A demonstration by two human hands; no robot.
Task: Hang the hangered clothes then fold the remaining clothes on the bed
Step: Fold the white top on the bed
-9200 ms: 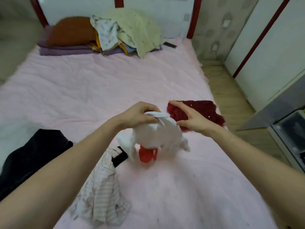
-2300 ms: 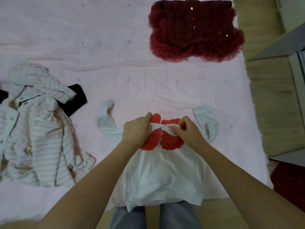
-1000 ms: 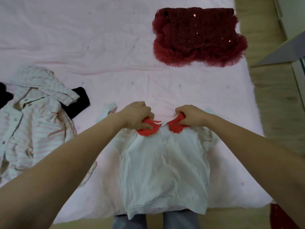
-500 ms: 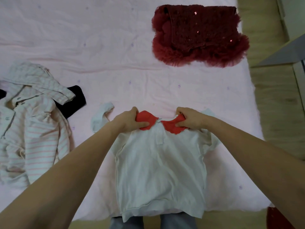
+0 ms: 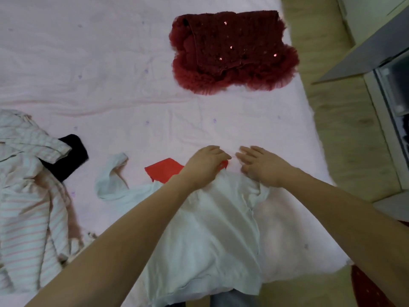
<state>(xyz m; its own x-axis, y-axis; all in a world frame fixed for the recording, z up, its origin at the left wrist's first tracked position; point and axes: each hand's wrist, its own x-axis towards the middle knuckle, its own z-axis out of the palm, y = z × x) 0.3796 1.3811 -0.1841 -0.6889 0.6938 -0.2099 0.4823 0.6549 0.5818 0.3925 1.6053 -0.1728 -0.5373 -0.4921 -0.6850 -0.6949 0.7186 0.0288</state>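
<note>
A white shirt (image 5: 212, 235) with a red collar (image 5: 163, 170) lies flat on the pink bed (image 5: 110, 85), its hem hanging over the near edge. My left hand (image 5: 204, 166) rests on the neck area with fingers curled on the red collar. My right hand (image 5: 260, 166) lies flat, fingers spread, on the shirt's right shoulder, where the sleeve appears folded in. The left sleeve (image 5: 112, 180) lies out to the left.
A folded dark red sequinned tulle garment (image 5: 232, 52) lies at the far right of the bed. A pink-striped shirt (image 5: 28, 196) and a black garment (image 5: 68, 156) lie at the left. Wooden floor (image 5: 340, 120) and grey furniture (image 5: 389, 85) are to the right.
Both hands held the red collar half a second ago. Now my right hand has let go and lies flat on the right shoulder, and the collar's left half is spread out.
</note>
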